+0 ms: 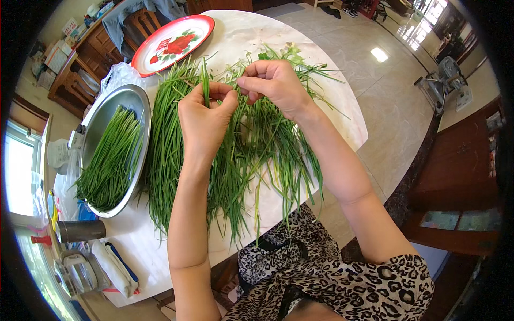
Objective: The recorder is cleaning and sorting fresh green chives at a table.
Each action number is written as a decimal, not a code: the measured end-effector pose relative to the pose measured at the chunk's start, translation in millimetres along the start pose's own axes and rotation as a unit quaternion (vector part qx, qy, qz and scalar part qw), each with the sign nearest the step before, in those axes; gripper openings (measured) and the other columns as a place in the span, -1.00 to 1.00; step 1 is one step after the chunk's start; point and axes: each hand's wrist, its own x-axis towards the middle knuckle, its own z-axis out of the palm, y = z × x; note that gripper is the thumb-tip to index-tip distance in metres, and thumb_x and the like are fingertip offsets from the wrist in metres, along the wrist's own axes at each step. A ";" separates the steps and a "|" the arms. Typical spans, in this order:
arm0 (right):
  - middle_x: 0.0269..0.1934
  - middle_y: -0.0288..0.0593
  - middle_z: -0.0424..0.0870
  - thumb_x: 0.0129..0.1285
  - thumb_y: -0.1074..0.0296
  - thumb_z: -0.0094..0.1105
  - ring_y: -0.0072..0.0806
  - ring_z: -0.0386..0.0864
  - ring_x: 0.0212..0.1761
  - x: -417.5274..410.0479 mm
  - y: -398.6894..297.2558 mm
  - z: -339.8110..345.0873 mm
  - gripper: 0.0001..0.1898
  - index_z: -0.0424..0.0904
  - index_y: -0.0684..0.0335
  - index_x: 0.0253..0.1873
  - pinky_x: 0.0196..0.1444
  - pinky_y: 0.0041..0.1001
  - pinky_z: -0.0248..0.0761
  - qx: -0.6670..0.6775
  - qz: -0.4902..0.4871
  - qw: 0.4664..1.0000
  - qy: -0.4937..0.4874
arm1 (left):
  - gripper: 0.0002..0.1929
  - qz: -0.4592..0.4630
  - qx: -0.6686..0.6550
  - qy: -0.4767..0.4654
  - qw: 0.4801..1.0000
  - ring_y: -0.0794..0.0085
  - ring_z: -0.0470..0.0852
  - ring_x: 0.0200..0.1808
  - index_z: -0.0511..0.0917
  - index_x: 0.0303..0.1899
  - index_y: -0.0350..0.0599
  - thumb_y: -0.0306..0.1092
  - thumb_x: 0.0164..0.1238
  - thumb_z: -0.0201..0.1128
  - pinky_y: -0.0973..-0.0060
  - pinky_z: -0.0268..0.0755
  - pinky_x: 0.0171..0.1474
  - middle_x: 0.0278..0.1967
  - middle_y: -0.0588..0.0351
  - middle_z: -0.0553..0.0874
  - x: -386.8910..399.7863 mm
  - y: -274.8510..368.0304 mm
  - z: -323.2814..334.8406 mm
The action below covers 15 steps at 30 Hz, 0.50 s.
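Observation:
Long green leafy stalks, which look like Chinese chives, lie in a wide heap across a marble-look table. Above the heap, my left hand pinches a few green stalks between thumb and fingers. Close to its right, my right hand has thumb and forefinger closed on a thin pale stalk end. Looser, tangled stalks with some yellowed leaves spread below my right hand. At the left, a metal basin holds a neat bundle of the same greens.
A red-rimmed enamel tray with a rose pattern lies at the table's far side, near a clear plastic bag. Along the left are a dark cylindrical container, a glass pitcher and a folded cloth. The table's curved edge is at the right.

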 end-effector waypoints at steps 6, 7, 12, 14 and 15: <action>-0.49 -0.28 0.63 0.17 0.47 0.27 -0.64 0.55 -0.47 -0.5 -2.6 3.6 -0.90 0.64 0.39 -0.30 -0.41 -0.56 0.49 0.025 -0.007 1.000 -0.004 | -0.87 -0.014 -0.023 -0.001 1.000 0.74 0.46 -0.49 0.67 -0.27 -0.26 -0.43 0.19 0.38 0.73 0.28 -0.41 -0.45 0.31 0.64 0.2 0.6 -2.6; -0.49 -0.28 0.63 0.17 0.47 0.27 -0.64 0.55 -0.47 0.7 0.7 1.8 -0.90 0.64 0.39 -0.30 -0.41 -0.56 0.49 0.025 -0.007 1.000 -0.004 | -0.87 -0.014 -0.055 -0.003 0.998 0.77 0.41 -0.54 0.67 -0.28 -0.22 -0.39 0.20 0.38 0.74 0.22 -0.47 -0.50 0.36 0.60 -0.2 1.3 -2.1; -0.46 -0.14 0.72 0.16 0.35 0.22 -0.33 0.65 -0.48 10.1 15.4 -24.0 -0.86 0.69 0.27 -0.32 -0.35 -0.33 0.52 -0.431 -0.138 0.869 0.199 | -0.85 -0.181 -0.209 -0.115 0.954 0.82 0.16 -0.67 0.62 -0.31 -0.07 -0.23 0.25 0.34 0.72 -0.11 -0.60 -0.64 0.51 0.36 5.4 9.1 -19.7; -0.44 -0.11 0.72 0.16 0.32 0.21 -0.26 0.65 -0.46 8.8 9.5 -28.9 -0.86 0.70 0.24 -0.32 -0.34 -0.29 0.52 -0.473 -0.105 0.849 0.212 | -0.83 -0.193 -0.222 -0.137 0.946 0.84 0.09 -0.70 0.59 -0.30 -0.04 -0.19 0.26 0.32 0.72 -0.19 -0.62 -0.67 0.53 0.28 6.6 7.1 -23.5; -0.42 -0.08 0.72 0.16 0.28 0.21 -0.19 0.66 -0.45 8.2 5.6 -31.0 -0.85 0.71 0.20 -0.33 -0.32 -0.25 0.52 -0.516 -0.070 0.823 0.227 | -0.83 -0.192 -0.222 -0.137 0.946 0.84 0.09 -0.70 0.59 -0.30 -0.04 -0.19 0.26 0.32 0.72 -0.19 -0.62 -0.67 0.53 0.28 6.7 7.9 -22.9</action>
